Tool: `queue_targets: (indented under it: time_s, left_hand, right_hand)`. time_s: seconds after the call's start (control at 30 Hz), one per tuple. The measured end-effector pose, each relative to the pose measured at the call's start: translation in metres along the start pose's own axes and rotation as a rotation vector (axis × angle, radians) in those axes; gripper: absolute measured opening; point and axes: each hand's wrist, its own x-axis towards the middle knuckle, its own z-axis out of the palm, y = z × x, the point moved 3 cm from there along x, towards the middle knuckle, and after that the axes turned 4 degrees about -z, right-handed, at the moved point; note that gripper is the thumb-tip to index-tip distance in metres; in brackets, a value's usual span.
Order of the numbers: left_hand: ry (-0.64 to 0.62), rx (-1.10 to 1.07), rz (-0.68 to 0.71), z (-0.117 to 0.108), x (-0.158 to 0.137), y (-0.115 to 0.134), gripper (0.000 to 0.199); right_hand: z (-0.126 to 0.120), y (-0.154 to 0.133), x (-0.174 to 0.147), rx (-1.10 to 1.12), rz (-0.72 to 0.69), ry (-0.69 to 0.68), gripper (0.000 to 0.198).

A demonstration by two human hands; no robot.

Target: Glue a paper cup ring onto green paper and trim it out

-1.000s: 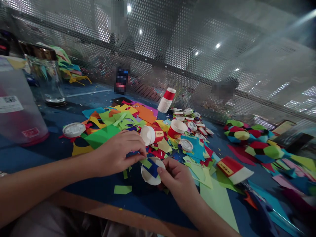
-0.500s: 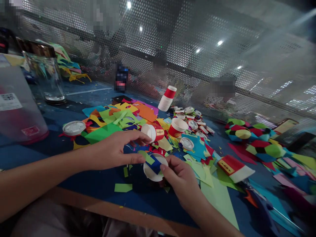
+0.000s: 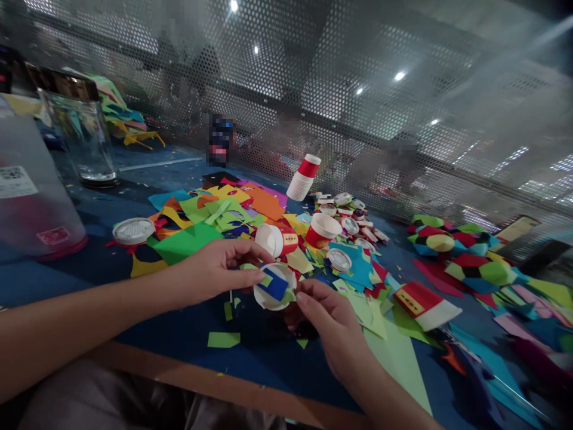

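Over the table's near side is a shallow white paper cup base [image 3: 275,303], with a blue paper piece [image 3: 274,285] and bits of green paper across its face. My left hand [image 3: 228,263] pinches its left rim, a green scrap by the thumb and fingertips. At the right rim my right hand [image 3: 324,307] is closed, thumb and forefinger on a small green paper piece [image 3: 290,295]. Part of the right fingers is hidden beneath. Just beyond, a red-and-white paper cup [image 3: 286,240] lies on its side, with another paper cup [image 3: 321,232] standing beside it.
Coloured paper scraps [image 3: 215,212] cover the middle. A cup stack [image 3: 304,177] leans behind them, near cut cup bases [image 3: 351,226]. Scissors [image 3: 474,364] and a flattened cup [image 3: 427,306] lie at right. A glass jar [image 3: 83,137] and a frosted container [image 3: 36,191] stand left.
The cup base has moved slightly up and left, and my left hand has closed on its rim. My right fingers have shifted from the blue paper to the green piece at the right edge.
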Motion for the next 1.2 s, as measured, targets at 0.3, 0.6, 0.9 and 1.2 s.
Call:
queue_targets:
  time_s: [0.3, 0.6, 0.9, 1.2]
  left_hand:
    - [-0.047, 0.114, 0.079, 0.003, -0.005, 0.005, 0.041]
    - [-0.028, 0.422, 0.313, 0.005, -0.015, 0.015, 0.066]
    - [-0.138, 0.008, 0.061, 0.007, -0.009, 0.000, 0.058]
    - [-0.231, -0.144, 0.040, 0.010, -0.010, 0.000, 0.056]
  right_hand:
    - [0.002, 0.000, 0.003, -0.044, 0.065, 0.037, 0.043]
    - [0.003, -0.002, 0.002, -0.053, 0.053, 0.034, 0.034]
    - [0.000, -0.003, 0.001, -0.018, 0.043, 0.036, 0.040]
    - [-0.001, -0.002, -0.001, 0.011, 0.028, 0.022, 0.038]
